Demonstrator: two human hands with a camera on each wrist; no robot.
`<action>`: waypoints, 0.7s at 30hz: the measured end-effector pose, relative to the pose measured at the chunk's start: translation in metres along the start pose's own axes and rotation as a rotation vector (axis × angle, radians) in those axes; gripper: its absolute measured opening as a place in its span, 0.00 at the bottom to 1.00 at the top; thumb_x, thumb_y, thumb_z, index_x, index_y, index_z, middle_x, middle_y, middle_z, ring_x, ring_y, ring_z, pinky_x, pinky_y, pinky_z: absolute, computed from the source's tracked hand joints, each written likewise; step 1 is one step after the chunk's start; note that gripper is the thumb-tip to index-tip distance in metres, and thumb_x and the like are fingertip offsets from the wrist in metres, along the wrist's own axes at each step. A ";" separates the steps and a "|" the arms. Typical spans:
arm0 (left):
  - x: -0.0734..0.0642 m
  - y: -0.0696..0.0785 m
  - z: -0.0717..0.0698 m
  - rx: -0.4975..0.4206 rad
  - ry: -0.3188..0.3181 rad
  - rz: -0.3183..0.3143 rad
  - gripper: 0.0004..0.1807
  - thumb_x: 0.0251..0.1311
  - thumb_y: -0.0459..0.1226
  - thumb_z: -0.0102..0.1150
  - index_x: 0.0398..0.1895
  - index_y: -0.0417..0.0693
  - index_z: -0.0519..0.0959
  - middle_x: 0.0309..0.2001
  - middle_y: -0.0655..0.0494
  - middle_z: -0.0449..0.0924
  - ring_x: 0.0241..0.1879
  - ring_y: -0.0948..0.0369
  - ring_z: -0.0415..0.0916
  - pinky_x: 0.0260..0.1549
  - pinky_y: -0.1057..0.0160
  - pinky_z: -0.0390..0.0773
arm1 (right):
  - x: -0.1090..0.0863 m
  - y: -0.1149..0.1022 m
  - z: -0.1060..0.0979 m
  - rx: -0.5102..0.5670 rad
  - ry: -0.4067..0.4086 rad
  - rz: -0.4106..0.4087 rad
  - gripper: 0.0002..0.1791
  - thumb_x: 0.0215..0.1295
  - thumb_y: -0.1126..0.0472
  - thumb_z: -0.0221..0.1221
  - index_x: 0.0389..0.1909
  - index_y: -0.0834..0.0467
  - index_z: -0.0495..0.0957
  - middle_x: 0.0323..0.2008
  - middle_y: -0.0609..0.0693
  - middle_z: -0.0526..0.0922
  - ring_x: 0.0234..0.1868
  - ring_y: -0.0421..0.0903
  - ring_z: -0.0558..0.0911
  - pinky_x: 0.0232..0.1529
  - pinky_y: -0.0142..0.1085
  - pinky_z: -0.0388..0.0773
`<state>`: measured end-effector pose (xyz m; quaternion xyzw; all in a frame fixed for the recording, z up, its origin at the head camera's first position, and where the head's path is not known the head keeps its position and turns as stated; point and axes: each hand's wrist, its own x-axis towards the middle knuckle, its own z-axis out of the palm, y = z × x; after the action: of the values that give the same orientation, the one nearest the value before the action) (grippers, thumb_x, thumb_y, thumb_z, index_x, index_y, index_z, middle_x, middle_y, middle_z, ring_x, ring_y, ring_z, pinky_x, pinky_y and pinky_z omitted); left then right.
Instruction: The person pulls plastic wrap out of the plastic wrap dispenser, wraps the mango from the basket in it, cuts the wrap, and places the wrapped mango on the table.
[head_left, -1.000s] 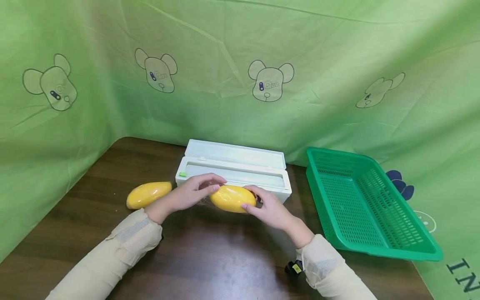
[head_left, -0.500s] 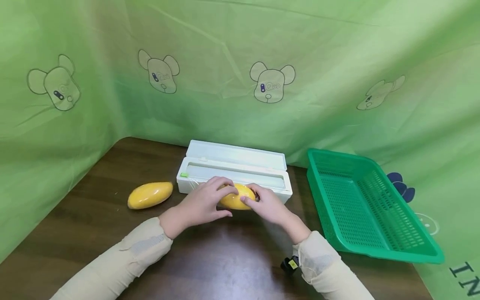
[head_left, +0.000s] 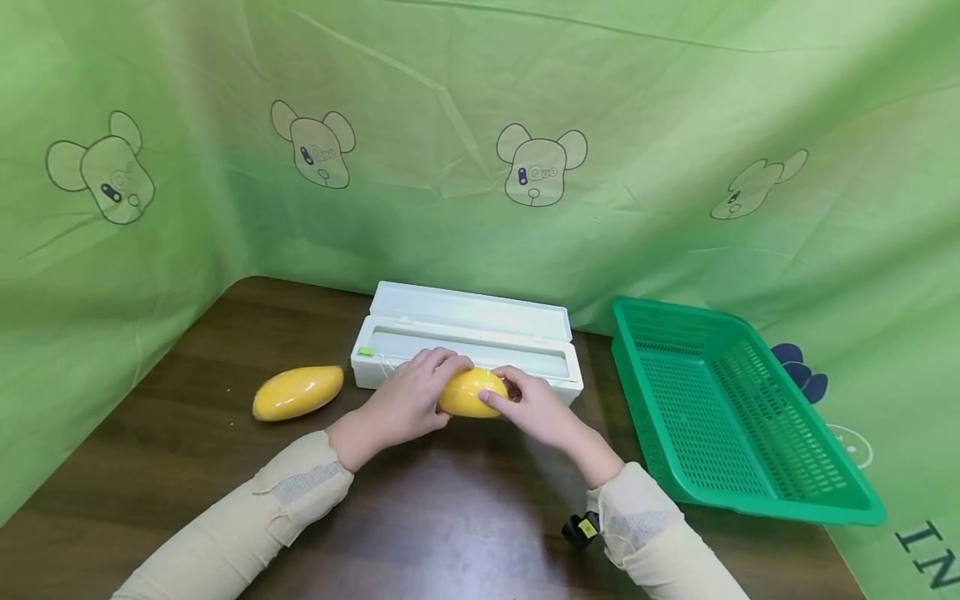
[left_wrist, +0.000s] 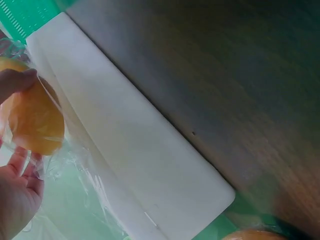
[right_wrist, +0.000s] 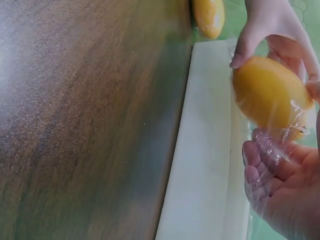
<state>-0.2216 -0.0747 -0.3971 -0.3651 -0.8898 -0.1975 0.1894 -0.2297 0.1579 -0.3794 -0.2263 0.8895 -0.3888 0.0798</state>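
A yellow mango [head_left: 472, 392] in clear film is held between both hands, in front of a white cling film box. My left hand [head_left: 411, 397] grips its left end, thumb below and fingers over the top. On the opposite end my right hand [head_left: 542, 412] holds it, thumb across the near face and fingers behind. In the right wrist view, loose clear film [right_wrist: 280, 145] bunches at the mango's end and lies over the right fingers. The white cling film box [head_left: 468, 358] stands with its lid raised. A second mango [head_left: 298, 392] lies on the table to the left.
A green plastic basket [head_left: 738, 505] stands on the right of the brown wooden table [head_left: 450, 533]. Green cloth printed with mouse faces [head_left: 534, 175] hangs behind and at the sides. A black strap with a yellow mark [head_left: 581, 529] shows by the right sleeve.
My left hand has moved right from beside the mango and closed over its left end. My right hand keeps its hold; the mango has shifted only slightly.
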 end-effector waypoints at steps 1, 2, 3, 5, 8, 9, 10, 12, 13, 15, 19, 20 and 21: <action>0.000 0.000 0.000 0.003 -0.003 -0.008 0.39 0.40 0.30 0.80 0.60 0.45 0.73 0.55 0.47 0.76 0.53 0.49 0.75 0.47 0.49 0.80 | 0.000 0.000 -0.001 0.002 -0.002 -0.001 0.18 0.72 0.52 0.62 0.54 0.61 0.79 0.35 0.47 0.80 0.35 0.44 0.77 0.39 0.37 0.76; 0.001 0.000 0.000 0.008 -0.006 -0.014 0.39 0.40 0.30 0.79 0.60 0.45 0.73 0.55 0.48 0.75 0.53 0.50 0.75 0.46 0.50 0.80 | 0.000 0.001 -0.001 0.005 -0.004 -0.004 0.18 0.72 0.52 0.62 0.54 0.61 0.79 0.35 0.47 0.80 0.35 0.44 0.77 0.39 0.37 0.76; 0.001 0.000 0.000 0.012 -0.009 -0.019 0.39 0.40 0.31 0.79 0.60 0.45 0.73 0.55 0.48 0.75 0.53 0.50 0.74 0.45 0.50 0.80 | 0.000 0.001 -0.002 0.012 -0.002 -0.005 0.18 0.72 0.52 0.62 0.54 0.60 0.79 0.35 0.47 0.80 0.35 0.44 0.77 0.39 0.37 0.77; 0.003 0.001 0.000 0.017 -0.017 -0.026 0.39 0.40 0.32 0.78 0.60 0.46 0.73 0.55 0.48 0.75 0.53 0.50 0.74 0.44 0.50 0.80 | 0.000 0.001 -0.003 0.018 0.007 -0.004 0.19 0.72 0.52 0.62 0.55 0.60 0.79 0.35 0.47 0.80 0.36 0.44 0.77 0.39 0.37 0.77; 0.005 0.002 -0.001 0.013 -0.027 -0.035 0.39 0.40 0.33 0.77 0.61 0.46 0.73 0.55 0.48 0.75 0.53 0.50 0.74 0.42 0.50 0.79 | -0.001 0.003 -0.006 0.022 0.032 -0.004 0.20 0.74 0.52 0.61 0.57 0.62 0.79 0.34 0.48 0.80 0.35 0.45 0.78 0.38 0.38 0.78; 0.006 0.002 -0.001 0.011 -0.033 -0.038 0.39 0.40 0.33 0.77 0.61 0.46 0.73 0.55 0.48 0.75 0.53 0.50 0.73 0.42 0.50 0.79 | -0.002 0.003 -0.007 0.020 0.050 -0.004 0.20 0.74 0.52 0.60 0.58 0.62 0.79 0.33 0.49 0.80 0.35 0.45 0.77 0.38 0.38 0.78; 0.006 0.003 -0.001 0.011 -0.038 -0.043 0.39 0.40 0.33 0.77 0.61 0.46 0.73 0.55 0.48 0.75 0.53 0.51 0.73 0.41 0.50 0.79 | -0.003 0.003 -0.007 0.010 0.076 -0.013 0.20 0.75 0.52 0.60 0.58 0.62 0.79 0.32 0.49 0.79 0.35 0.46 0.77 0.37 0.39 0.77; 0.006 0.003 -0.001 0.017 -0.048 -0.051 0.39 0.40 0.33 0.77 0.61 0.46 0.73 0.55 0.49 0.75 0.52 0.51 0.73 0.41 0.50 0.78 | -0.005 0.004 -0.007 -0.052 0.168 -0.068 0.21 0.75 0.52 0.59 0.59 0.62 0.80 0.35 0.51 0.78 0.38 0.47 0.76 0.40 0.41 0.76; 0.006 0.003 0.000 0.023 -0.051 -0.054 0.39 0.40 0.33 0.77 0.61 0.46 0.73 0.54 0.49 0.75 0.52 0.51 0.73 0.40 0.50 0.78 | -0.007 0.004 -0.006 -0.091 0.232 -0.121 0.20 0.74 0.53 0.60 0.58 0.62 0.80 0.37 0.52 0.77 0.40 0.49 0.76 0.42 0.43 0.75; 0.006 0.003 0.000 0.031 -0.054 -0.055 0.39 0.40 0.33 0.77 0.61 0.47 0.73 0.54 0.49 0.75 0.52 0.51 0.73 0.40 0.51 0.78 | -0.009 0.002 -0.003 -0.182 0.371 -0.293 0.18 0.70 0.56 0.62 0.53 0.63 0.82 0.39 0.55 0.77 0.43 0.53 0.76 0.45 0.48 0.73; 0.009 0.005 0.002 0.047 -0.057 -0.062 0.38 0.39 0.35 0.78 0.60 0.47 0.74 0.53 0.50 0.75 0.52 0.51 0.73 0.39 0.51 0.77 | -0.012 -0.004 0.009 -0.460 0.489 -0.698 0.15 0.56 0.62 0.68 0.43 0.64 0.80 0.41 0.57 0.79 0.43 0.56 0.78 0.44 0.50 0.76; 0.010 0.005 0.002 0.050 -0.062 -0.071 0.38 0.39 0.35 0.78 0.60 0.47 0.74 0.53 0.50 0.75 0.52 0.51 0.73 0.39 0.51 0.78 | -0.013 -0.007 0.013 -0.526 0.473 -0.751 0.17 0.54 0.61 0.70 0.42 0.64 0.79 0.41 0.57 0.79 0.42 0.56 0.79 0.43 0.49 0.77; 0.010 0.006 0.002 0.053 -0.066 -0.081 0.38 0.40 0.35 0.78 0.60 0.47 0.74 0.54 0.50 0.75 0.52 0.51 0.73 0.39 0.50 0.78 | -0.013 -0.008 0.017 -0.588 0.446 -0.769 0.20 0.52 0.59 0.73 0.43 0.63 0.77 0.42 0.56 0.79 0.42 0.54 0.79 0.42 0.48 0.78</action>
<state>-0.2246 -0.0643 -0.3923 -0.3301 -0.9146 -0.1692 0.1612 -0.2104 0.1479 -0.3852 -0.4609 0.8091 -0.1627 -0.3262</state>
